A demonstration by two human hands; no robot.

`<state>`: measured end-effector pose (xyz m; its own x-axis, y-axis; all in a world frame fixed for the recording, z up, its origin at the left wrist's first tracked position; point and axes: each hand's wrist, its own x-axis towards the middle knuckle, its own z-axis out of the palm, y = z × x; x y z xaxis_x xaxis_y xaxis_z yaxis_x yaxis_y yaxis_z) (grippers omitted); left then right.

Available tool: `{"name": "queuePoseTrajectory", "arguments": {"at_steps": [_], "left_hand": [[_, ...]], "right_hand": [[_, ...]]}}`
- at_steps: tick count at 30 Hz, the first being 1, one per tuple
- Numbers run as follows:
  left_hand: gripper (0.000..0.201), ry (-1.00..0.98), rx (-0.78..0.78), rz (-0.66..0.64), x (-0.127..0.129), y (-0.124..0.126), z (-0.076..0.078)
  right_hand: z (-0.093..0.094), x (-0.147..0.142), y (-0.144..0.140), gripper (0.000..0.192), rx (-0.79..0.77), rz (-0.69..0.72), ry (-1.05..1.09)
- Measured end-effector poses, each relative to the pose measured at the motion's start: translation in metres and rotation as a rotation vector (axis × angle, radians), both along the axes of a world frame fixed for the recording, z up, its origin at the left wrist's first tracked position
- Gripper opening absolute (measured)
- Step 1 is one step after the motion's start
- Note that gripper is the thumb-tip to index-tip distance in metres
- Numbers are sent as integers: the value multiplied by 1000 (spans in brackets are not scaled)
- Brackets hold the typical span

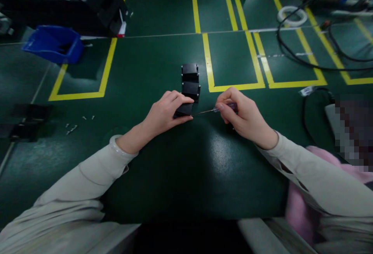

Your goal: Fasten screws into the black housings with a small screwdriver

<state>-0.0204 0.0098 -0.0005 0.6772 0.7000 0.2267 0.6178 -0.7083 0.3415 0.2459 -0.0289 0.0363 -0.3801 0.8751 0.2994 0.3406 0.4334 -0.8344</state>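
Dark green tabletop [157, 59] fills the view, marked with rectangles of yellow tape [236, 87] and lit by soft reflections. Near its middle lies a small black block [184, 109], boxy and dark, its left part hidden behind the fingers. The left hand [163, 113] has its grip pinched on this block, thumb along the near side and fingers over the far one. The right hand [244, 112] has its grip closed around the handle of a slim screwdriver [216, 109], whose thin metal shaft points left to the block's right end; whether the tip touches is too small to tell.

Just beyond, two similar blocks, a nearer one [190, 88] and a farther one [190, 69], stand in line, with small shiny fittings at their sides. The left fingers reach close to the nearer one. Small metal pieces [74, 128] lie scattered to the left, with a blue bin [75, 49] farther back. Off to the right are a white ring [281, 16] and a looping black cable [279, 38].
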Motion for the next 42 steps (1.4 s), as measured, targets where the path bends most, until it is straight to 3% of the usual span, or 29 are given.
{"name": "queuePoseTrajectory", "arguments": {"at_steps": [11,15,22,30,33,42], "left_hand": [[43,-1,-4,7,0,0,1],[44,-7,-3,0,0,0,1],[43,0,-7,10,0,0,2],[44,-12,6,2,0,0,0],[44,-11,9,3,0,0,-1],[43,-20,28,1,0,-1,0]], "right_hand": [[1,0,0,12,-26,0,-6],[1,0,-1,4,-17,9,12],[2,0,0,13,-22,10,-9],[1,1,0,5,-11,12,7],[2,0,-1,12,-24,17,-3],[6,1,-1,6,18,52,-37]]}}
